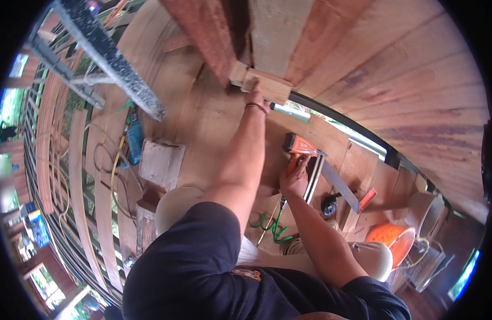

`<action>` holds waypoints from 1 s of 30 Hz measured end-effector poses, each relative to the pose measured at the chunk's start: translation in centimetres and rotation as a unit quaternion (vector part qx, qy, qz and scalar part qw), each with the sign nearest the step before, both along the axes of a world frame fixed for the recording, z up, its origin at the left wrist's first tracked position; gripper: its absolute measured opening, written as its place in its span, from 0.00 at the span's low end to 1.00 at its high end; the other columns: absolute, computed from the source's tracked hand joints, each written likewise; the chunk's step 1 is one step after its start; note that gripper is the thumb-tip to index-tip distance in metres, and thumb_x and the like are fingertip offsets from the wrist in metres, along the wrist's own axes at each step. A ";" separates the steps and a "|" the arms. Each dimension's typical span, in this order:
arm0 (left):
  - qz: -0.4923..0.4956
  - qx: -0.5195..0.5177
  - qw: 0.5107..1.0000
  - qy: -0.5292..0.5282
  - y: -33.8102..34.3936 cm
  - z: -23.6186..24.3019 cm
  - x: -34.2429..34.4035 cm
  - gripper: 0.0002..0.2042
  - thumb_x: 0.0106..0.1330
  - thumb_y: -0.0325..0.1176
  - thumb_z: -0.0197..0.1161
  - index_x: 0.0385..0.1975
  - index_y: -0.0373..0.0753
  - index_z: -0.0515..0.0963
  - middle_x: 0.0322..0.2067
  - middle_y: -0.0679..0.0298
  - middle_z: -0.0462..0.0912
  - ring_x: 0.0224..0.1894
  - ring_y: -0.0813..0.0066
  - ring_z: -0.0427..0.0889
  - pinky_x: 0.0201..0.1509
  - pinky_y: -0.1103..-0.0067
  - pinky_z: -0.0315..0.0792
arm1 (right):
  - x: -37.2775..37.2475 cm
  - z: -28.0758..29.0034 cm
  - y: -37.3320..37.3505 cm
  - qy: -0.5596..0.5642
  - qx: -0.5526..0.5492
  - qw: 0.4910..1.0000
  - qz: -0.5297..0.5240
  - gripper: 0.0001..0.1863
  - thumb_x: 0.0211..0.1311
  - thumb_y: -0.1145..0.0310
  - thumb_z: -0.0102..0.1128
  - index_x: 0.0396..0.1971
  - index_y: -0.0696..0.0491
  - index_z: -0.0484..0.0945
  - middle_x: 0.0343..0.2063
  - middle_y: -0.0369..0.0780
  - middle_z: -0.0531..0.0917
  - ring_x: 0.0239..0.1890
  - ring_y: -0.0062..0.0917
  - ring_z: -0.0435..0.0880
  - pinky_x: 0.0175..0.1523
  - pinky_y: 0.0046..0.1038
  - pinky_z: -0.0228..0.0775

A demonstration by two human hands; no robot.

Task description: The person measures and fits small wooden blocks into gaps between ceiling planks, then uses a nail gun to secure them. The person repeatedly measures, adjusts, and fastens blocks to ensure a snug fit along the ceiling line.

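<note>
My left hand (255, 96) is stretched forward, its fingers wrapped round a short pale wooden board (273, 86). The board lies along the foot of the plank wall (331, 64), beside a reddish wooden post (203, 32). Nearer to me, my right hand (295, 180) grips an orange and black nail gun (299, 145) by its handle. The gun's long magazine points back toward my right forearm, and its nose is apart from the board. A green coiled air hose (278, 230) lies below the gun.
Right of the gun lie a flat metal blade with a red end (339, 186) and a dark power tool (329, 205). An orange basin (391, 240) stands farther right. On the left are a paint-spotted ladder (113, 64), a blue bottle (134, 140), a wood block (160, 162) and long planks (81, 186).
</note>
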State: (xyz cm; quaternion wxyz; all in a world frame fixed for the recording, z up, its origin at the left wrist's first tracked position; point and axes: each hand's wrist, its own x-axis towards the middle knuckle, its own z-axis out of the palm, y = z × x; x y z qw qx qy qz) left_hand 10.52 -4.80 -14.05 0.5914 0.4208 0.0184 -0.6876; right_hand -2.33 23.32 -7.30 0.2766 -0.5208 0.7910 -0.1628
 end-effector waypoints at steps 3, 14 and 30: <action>-0.150 0.124 0.980 -0.047 -0.2 3.8 -2.6 0.33 0.67 0.60 0.58 0.68 0.54 0.60 0.69 0.59 0.59 0.71 0.49 0.55 0.65 0.36 0.57 | -1.8 -1.1 0.4 0.006 -0.013 1.000 -0.015 0.56 0.54 0.63 0.61 0.72 0.65 0.32 0.62 0.59 0.69 0.61 0.51 0.73 0.65 0.42 0.66; -0.150 0.094 0.983 -0.039 -0.7 3.9 -0.8 0.38 0.67 0.64 0.54 0.70 0.45 0.58 0.71 0.55 0.55 0.74 0.52 0.54 0.72 0.44 0.52 | -5.1 1.8 -0.4 0.050 0.054 0.997 -0.039 0.31 0.62 0.47 0.53 0.60 0.50 0.67 0.38 0.53 0.84 0.39 0.50 0.84 0.43 0.48 0.77; -0.099 0.126 0.986 -0.044 -0.6 3.8 -1.6 0.32 0.70 0.49 0.61 0.70 0.50 0.59 0.71 0.61 0.57 0.74 0.58 0.52 0.72 0.45 0.51 | -29.0 5.8 3.0 0.304 0.453 0.802 0.242 0.25 0.50 0.55 0.70 0.50 0.46 0.80 0.51 0.39 0.84 0.56 0.33 0.82 0.62 0.50 0.64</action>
